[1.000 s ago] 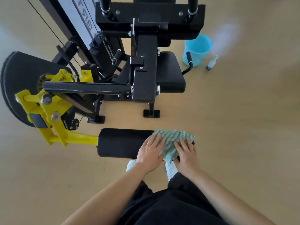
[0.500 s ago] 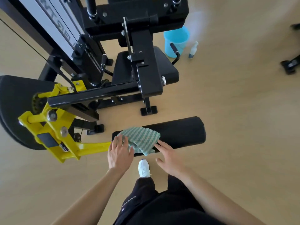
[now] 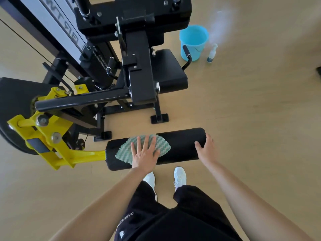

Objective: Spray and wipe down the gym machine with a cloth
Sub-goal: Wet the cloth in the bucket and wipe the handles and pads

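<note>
A black and yellow gym machine (image 3: 139, 70) stands ahead of me. Its black padded roller (image 3: 182, 145) lies crosswise just in front of my feet, fixed to a yellow arm (image 3: 81, 157). A green and white patterned cloth (image 3: 163, 145) is spread on the roller's left half. My left hand (image 3: 145, 153) lies flat on the cloth with fingers spread, pressing it to the pad. My right hand (image 3: 205, 147) grips the roller's right end, thumb over the top. A small spray bottle (image 3: 212, 53) stands on the floor at the back right.
A light blue bucket (image 3: 193, 42) stands on the floor beside the spray bottle, behind the machine's black seat pad (image 3: 168, 72). A large black disc (image 3: 12, 105) and weight stack fill the left. Bare wooden floor stretches to the right. My white shoes (image 3: 179, 177) are under the roller.
My left hand has flattened onto the cloth and spread it over the pad. My right hand left the cloth and slid right to grip the roller's end.
</note>
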A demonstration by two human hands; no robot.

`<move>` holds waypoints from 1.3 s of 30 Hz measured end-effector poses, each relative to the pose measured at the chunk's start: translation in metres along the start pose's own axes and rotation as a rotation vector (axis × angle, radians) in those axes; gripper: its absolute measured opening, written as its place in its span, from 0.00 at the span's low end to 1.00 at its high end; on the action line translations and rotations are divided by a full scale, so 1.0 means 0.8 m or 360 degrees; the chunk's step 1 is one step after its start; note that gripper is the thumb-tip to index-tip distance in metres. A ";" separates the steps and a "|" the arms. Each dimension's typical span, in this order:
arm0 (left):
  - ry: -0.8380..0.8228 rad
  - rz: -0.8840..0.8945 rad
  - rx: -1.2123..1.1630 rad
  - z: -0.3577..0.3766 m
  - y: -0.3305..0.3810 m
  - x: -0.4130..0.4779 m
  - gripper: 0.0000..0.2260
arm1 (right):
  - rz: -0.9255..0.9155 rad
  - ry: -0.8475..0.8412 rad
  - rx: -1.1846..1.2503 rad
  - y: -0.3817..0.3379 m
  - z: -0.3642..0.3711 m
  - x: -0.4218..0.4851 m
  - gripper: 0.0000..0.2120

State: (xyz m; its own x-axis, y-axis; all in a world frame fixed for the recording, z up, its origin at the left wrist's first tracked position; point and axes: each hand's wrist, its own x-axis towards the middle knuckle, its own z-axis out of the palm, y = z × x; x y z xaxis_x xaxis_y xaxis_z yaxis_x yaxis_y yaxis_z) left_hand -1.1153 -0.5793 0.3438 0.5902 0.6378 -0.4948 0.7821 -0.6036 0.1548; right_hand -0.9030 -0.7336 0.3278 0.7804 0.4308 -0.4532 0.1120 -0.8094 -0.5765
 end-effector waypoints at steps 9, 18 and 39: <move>-0.0107 0.0629 0.0111 0.013 0.123 0.007 0.27 | -0.0030 -0.0073 0.0164 0.028 -0.008 0.011 0.27; 0.0070 0.0008 0.0000 0.009 -0.002 -0.004 0.28 | 0.0119 0.0070 0.0297 0.026 0.002 0.007 0.21; 0.0083 0.0032 0.0014 0.033 -0.001 -0.025 0.30 | -0.0558 0.0042 -0.0166 -0.025 -0.014 0.026 0.26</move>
State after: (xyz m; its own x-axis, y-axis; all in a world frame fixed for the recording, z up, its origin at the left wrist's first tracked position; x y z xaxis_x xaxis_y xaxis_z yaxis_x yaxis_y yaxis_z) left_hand -1.1335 -0.6041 0.3311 0.6158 0.6494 -0.4462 0.7682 -0.6206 0.1570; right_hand -0.8823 -0.7130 0.3371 0.6991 0.6799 -0.2216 0.4365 -0.6512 -0.6208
